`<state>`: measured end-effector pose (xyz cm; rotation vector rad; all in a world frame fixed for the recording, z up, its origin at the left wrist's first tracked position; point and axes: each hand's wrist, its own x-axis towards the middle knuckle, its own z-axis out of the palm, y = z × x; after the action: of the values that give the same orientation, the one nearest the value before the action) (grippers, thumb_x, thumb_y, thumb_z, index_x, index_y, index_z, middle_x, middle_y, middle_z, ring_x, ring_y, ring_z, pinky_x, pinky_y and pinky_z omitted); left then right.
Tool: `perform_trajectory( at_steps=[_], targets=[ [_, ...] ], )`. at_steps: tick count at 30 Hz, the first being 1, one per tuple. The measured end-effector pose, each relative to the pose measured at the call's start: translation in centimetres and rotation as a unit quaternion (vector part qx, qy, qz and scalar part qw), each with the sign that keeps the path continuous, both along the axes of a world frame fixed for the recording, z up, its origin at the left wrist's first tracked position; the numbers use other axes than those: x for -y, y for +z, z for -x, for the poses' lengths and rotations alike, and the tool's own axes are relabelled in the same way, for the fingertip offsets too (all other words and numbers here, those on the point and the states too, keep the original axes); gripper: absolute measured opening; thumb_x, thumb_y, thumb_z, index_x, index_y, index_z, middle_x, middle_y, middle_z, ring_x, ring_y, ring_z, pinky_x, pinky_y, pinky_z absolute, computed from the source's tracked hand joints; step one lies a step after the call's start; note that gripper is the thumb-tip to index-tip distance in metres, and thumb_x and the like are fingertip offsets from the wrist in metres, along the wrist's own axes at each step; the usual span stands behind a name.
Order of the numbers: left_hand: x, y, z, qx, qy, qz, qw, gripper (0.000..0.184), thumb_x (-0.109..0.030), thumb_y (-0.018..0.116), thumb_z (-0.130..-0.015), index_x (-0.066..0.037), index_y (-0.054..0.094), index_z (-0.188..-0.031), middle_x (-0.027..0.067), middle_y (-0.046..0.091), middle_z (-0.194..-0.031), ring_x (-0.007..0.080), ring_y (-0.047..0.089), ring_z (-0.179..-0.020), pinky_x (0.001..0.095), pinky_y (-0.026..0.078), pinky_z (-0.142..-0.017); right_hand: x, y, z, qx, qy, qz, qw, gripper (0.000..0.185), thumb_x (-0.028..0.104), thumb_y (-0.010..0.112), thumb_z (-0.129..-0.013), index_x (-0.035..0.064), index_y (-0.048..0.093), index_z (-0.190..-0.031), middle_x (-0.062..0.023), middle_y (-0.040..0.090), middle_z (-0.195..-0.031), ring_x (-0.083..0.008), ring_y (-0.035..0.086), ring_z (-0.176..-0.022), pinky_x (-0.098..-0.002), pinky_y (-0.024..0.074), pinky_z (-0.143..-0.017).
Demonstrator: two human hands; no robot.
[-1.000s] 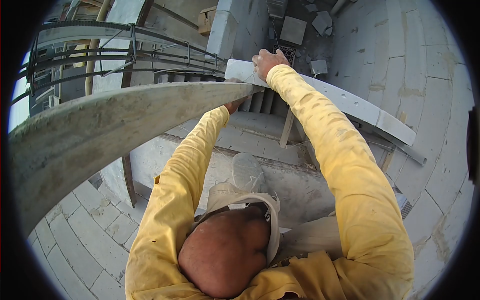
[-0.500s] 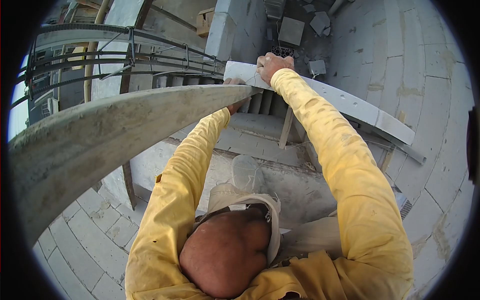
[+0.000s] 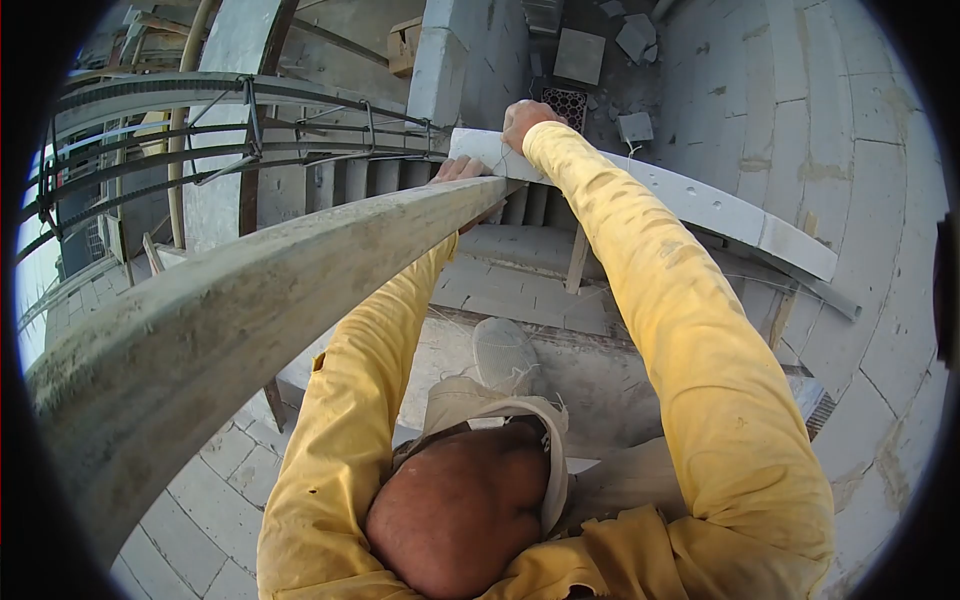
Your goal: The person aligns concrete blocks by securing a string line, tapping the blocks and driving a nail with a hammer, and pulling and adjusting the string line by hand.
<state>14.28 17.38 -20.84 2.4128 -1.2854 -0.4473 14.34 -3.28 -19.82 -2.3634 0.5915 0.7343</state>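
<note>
My left hand (image 3: 462, 170) is wrapped round the far end of a long grey beam (image 3: 250, 270), its fingers showing over the upper edge. The beam runs from the lower left to a white block piece (image 3: 680, 190). Just right of that end, my right hand (image 3: 525, 122) is closed at the white piece's far edge. A thin wire or string shows near its fingers; what they hold is hidden. Under the white piece stands a narrow wooden prop (image 3: 577, 260).
Tied steel bars (image 3: 300, 155) cross the upper left. Steps (image 3: 370, 178) lie below them. Beyond my right hand are a perforated block (image 3: 565, 105), a square slab (image 3: 580, 57) and broken pieces. A block wall (image 3: 840, 180) rises at the right. My shoe (image 3: 503, 355) is on a ledge.
The grey beam sits lower at the left, and more of my left hand's fingers show above it. My right hand has shifted slightly left along the white piece. The camera view has also shifted.
</note>
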Motion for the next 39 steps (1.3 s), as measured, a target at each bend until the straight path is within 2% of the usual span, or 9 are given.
perform_trajectory(
  at_steps=[5, 8, 11, 17, 20, 26, 29, 35, 39],
  targets=[
    [0.2, 0.9, -0.4, -0.002, -0.007, -0.041, 0.999, 0.058, -0.032, 0.077, -0.073, -0.018, 0.056, -0.125, 0.0088, 0.058, -0.106, 0.0301, 0.056, -0.103, 0.0422, 0.046, -0.095, -0.7, 0.7, -0.4, -0.014, -0.032, 0.035, 0.999, 0.033, 0.016, 0.059, -0.088, 0.0102, 0.066, -0.119, -0.0117, 0.066, -0.122, -0.0277, 0.059, -0.120, -0.0459, 0.0387, -0.102],
    [1.1, 3.1, -0.6, -0.007, -0.042, -0.121, 0.992, 0.069, -0.033, 0.077, -0.073, -0.022, 0.050, -0.136, 0.0084, 0.058, -0.108, 0.0292, 0.056, -0.105, 0.0413, 0.045, -0.099, -0.7, 2.8, -0.5, -0.015, 0.035, 0.044, 0.998, 0.027, 0.015, 0.059, -0.087, 0.0115, 0.070, -0.111, -0.0108, 0.069, -0.115, -0.0248, 0.063, -0.115, -0.0436, 0.0386, -0.098],
    [0.6, 2.0, -1.0, 0.085, -0.089, -0.034, 0.992, 0.067, -0.042, 0.075, -0.075, -0.026, 0.054, -0.136, 0.0061, 0.056, -0.095, 0.0258, 0.054, -0.088, 0.0351, 0.051, -0.078, -0.7, 3.9, -0.3, 0.003, 0.042, 0.050, 0.998, 0.022, 0.015, 0.060, -0.087, 0.0125, 0.073, -0.104, -0.0095, 0.071, -0.109, -0.0230, 0.065, -0.109, -0.0424, 0.0397, -0.094],
    [0.6, 2.5, -1.0, 0.102, -0.105, -0.003, 0.989, 0.063, -0.041, 0.074, -0.076, -0.018, 0.058, -0.132, 0.0063, 0.057, -0.097, 0.0266, 0.053, -0.089, 0.0353, 0.047, -0.083, -0.9, 4.8, -0.5, 0.004, 0.005, 0.076, 0.997, 0.023, 0.016, 0.063, -0.086, 0.0138, 0.073, -0.106, -0.0087, 0.072, -0.110, -0.0238, 0.065, -0.112, -0.0423, 0.0395, -0.098],
    [0.9, 2.6, -0.8, -0.009, -0.043, -0.087, 0.995, 0.068, -0.030, 0.079, -0.071, -0.023, 0.053, -0.133, 0.0073, 0.061, -0.106, 0.0300, 0.056, -0.106, 0.0422, 0.044, -0.100, -0.8, 5.1, -1.3, -0.054, -0.034, 0.059, 0.996, 0.027, 0.019, 0.067, -0.083, 0.0131, 0.073, -0.109, -0.0098, 0.071, -0.113, -0.0250, 0.065, -0.112, -0.0427, 0.0460, -0.093],
    [0.5, 1.6, -0.7, 0.004, -0.032, -0.061, 0.998, 0.069, -0.030, 0.080, -0.070, -0.022, 0.052, -0.133, 0.0073, 0.061, -0.104, 0.0302, 0.056, -0.105, 0.0426, 0.047, -0.095, 0.5, 0.7, -3.1, -0.123, -0.027, -0.018, 0.992, 0.039, 0.025, 0.076, -0.075, 0.0089, 0.072, -0.111, -0.0138, 0.070, -0.112, -0.0311, 0.068, -0.105, -0.0445, 0.0548, -0.085],
    [0.4, 1.5, -0.8, -0.004, -0.031, -0.063, 0.997, 0.074, -0.029, 0.081, -0.068, -0.022, 0.049, -0.134, 0.0077, 0.061, -0.106, 0.0306, 0.056, -0.105, 0.0425, 0.048, -0.093, 0.8, 2.2, -2.2, -0.082, -0.015, -0.041, 0.996, 0.040, 0.027, 0.076, -0.076, 0.0081, 0.072, -0.111, -0.0134, 0.070, -0.113, -0.0319, 0.067, -0.106, -0.0454, 0.0536, -0.089],
    [0.5, 1.5, -0.9, 0.008, -0.049, -0.065, 0.997, 0.078, -0.030, 0.081, -0.070, -0.022, 0.045, -0.138, 0.0102, 0.062, -0.109, 0.0331, 0.056, -0.107, 0.0434, 0.047, -0.095, 1.7, 3.5, -1.4, -0.013, 0.166, -0.028, 0.986, 0.035, 0.029, 0.071, -0.083, 0.0098, 0.070, -0.113, -0.0105, 0.069, -0.117, -0.0294, 0.065, -0.111, -0.0459, 0.0501, -0.093],
    [0.2, 1.1, -0.7, -0.043, -0.013, -0.030, 0.999, 0.069, -0.033, 0.079, -0.072, -0.018, 0.049, -0.132, 0.0125, 0.062, -0.114, 0.0349, 0.055, -0.110, 0.0453, 0.046, -0.097, 2.8, 4.6, 0.6, 0.028, 0.156, -0.040, 0.987, 0.030, 0.033, 0.066, -0.088, 0.0130, 0.069, -0.110, -0.0089, 0.069, -0.114, -0.0279, 0.062, -0.112, -0.0510, 0.0388, -0.103]
  ],
)
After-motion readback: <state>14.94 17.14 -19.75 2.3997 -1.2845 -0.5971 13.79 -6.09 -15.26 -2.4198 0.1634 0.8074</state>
